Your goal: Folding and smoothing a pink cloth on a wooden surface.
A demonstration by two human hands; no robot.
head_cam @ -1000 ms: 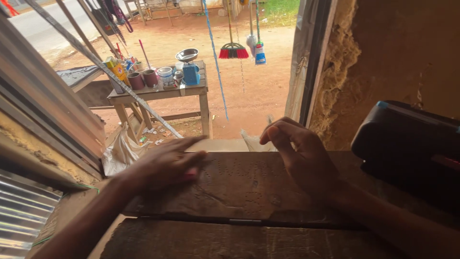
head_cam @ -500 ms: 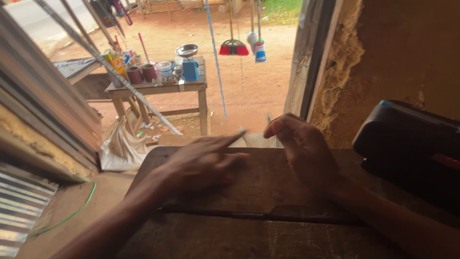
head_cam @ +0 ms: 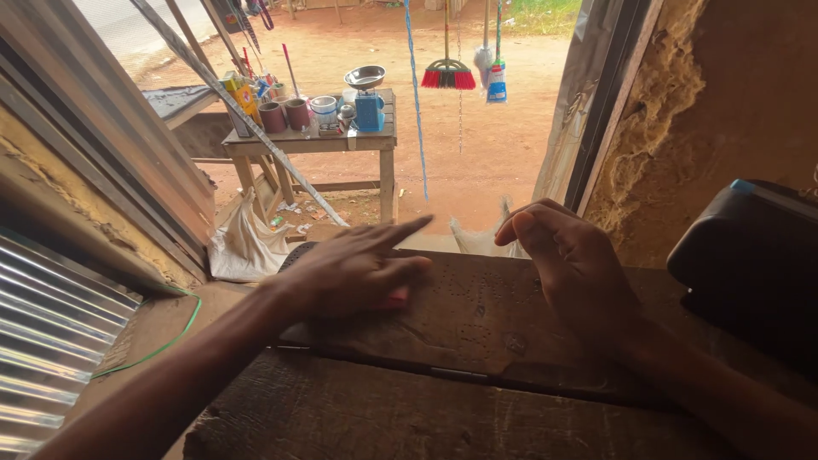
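Observation:
My left hand [head_cam: 358,271] lies palm down on a dark, worn wooden board [head_cam: 477,319], fingers spread, index finger stretched toward the far edge. My right hand [head_cam: 569,260] hovers over the same board a little to the right, fingers curled loosely with nothing in them. The board's surface shows small pits and scratches between the two hands. Neither hand holds anything.
A black box-like object [head_cam: 750,255] sits at the right by a rough mud wall [head_cam: 716,111]. Corrugated metal sheet [head_cam: 51,341] is at the left. Outside the opening stand a wooden table [head_cam: 324,140] with cups and a small scale, a hanging broom [head_cam: 447,75], and a white sack [head_cam: 243,243].
My left hand has slid rightward and forward across the board, closer to my right hand, with its index finger now extended. The right hand has stayed nearly in place.

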